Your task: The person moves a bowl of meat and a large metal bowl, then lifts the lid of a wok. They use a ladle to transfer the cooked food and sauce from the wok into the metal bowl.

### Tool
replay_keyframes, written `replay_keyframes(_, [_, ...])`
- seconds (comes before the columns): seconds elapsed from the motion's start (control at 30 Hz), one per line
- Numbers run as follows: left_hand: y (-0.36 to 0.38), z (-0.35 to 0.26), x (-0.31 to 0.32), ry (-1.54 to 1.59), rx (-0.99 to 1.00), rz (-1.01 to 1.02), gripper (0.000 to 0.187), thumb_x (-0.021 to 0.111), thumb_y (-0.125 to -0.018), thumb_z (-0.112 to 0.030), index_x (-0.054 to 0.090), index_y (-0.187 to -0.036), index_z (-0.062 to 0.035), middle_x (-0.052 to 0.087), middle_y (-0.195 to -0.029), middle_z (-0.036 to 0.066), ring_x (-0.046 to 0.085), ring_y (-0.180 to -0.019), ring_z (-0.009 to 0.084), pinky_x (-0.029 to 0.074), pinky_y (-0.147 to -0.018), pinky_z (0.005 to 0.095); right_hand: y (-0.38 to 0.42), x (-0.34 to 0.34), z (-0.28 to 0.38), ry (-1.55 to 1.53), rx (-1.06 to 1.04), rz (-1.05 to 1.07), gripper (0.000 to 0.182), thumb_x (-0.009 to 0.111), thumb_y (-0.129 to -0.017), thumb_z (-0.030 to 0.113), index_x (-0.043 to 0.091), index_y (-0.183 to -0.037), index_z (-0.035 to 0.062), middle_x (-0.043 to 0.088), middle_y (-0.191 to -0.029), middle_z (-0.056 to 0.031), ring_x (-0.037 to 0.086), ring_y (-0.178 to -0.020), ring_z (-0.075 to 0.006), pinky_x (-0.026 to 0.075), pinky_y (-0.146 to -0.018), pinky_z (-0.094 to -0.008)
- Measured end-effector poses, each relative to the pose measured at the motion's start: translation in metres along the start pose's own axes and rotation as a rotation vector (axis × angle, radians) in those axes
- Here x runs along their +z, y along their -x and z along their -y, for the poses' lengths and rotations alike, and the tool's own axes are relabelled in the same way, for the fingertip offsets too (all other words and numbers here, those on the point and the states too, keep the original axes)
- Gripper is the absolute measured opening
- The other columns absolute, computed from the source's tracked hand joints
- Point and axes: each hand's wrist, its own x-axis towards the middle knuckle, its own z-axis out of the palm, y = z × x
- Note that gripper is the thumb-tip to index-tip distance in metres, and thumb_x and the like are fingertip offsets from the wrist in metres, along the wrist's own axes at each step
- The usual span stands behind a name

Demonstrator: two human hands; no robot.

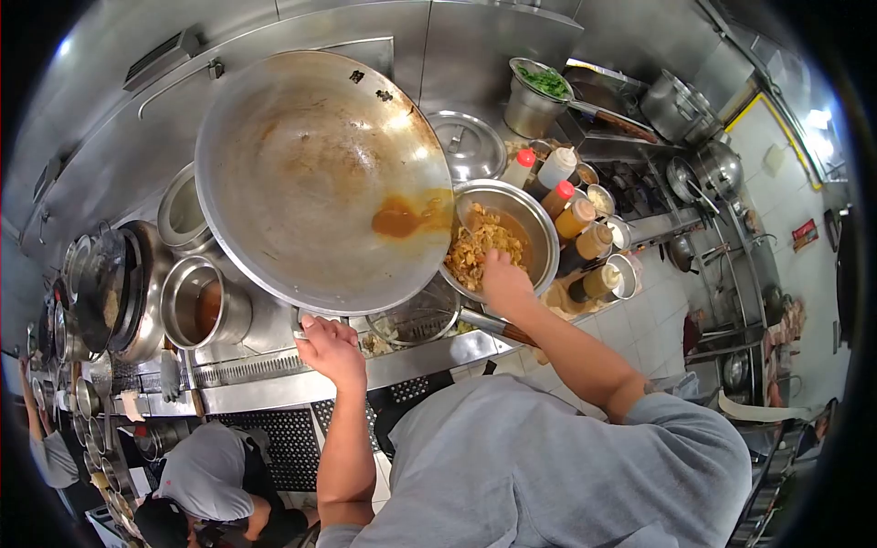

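Observation:
A large metal wok [301, 173] is tilted over the counter, its right rim over the left edge of a steel bowl [554, 239]. Brown sauce [406, 217] pools on the wok's right side. My left hand [332, 351] is closed around the wok's handle [309, 320] at its near rim. The bowl holds chunky brown cooked food [484, 242] in sauce. My right hand [508, 281] reaches over this food with its fingers closed together; what they grip, if anything, is hidden. Below the bowl lies a round wire strainer [416, 315] with a wooden handle.
Squeeze bottles [577, 217] and small cups stand right of the bowl. A pot of chopped greens [541, 84] and a lid [468, 146] sit behind. At left is a steel pot [206, 303] of brown liquid. Another person [206, 475] bends at lower left.

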Motion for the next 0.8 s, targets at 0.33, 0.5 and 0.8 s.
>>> replay_keyframes(0.33, [0.002, 0.0, 0.001, -0.047, 0.02, -0.002, 0.035, 0.046, -0.096, -0.029, 0.032, -0.069, -0.0098, 0.031, -0.053, -0.001, 0.034, -0.039, 0.0112, 0.031, -0.034, 0.0273, -0.043, 0.013, 0.101, -0.136, -0.38, 0.02, 0.033, 0.049, -0.08, 0.005, 0.04, -0.11, -0.0043, 0.054, -0.108, -0.03, 0.061, -0.095, -0.042, 0.051, -0.079, -0.046])
replay_keyframes(0.5, [0.002, -0.001, 0.002, -0.038, 0.001, 0.001, 0.035, 0.045, -0.096, -0.028, 0.031, -0.07, -0.0099, 0.03, -0.054, -0.001, 0.033, -0.038, 0.0108, 0.031, -0.034, 0.027, -0.058, 0.03, 0.126, -0.182, -0.26, 0.072, 0.03, 0.043, -0.087, 0.009, 0.04, -0.114, -0.0043, 0.054, -0.113, -0.0284, 0.057, -0.104, -0.041, 0.049, -0.086, -0.0447])
replay_keyframes(0.8, [0.001, 0.0, 0.0, -0.019, 0.021, 0.001, 0.032, 0.047, -0.097, -0.028, 0.035, -0.072, -0.0106, 0.032, -0.056, -0.002, 0.032, -0.041, 0.0093, 0.03, -0.034, 0.0263, -0.025, -0.004, 0.032, -0.144, 0.022, 0.062, 0.033, 0.043, -0.087, 0.01, 0.036, -0.114, -0.0074, 0.052, -0.112, -0.0351, 0.058, -0.1, -0.0463, 0.048, -0.085, -0.0491])
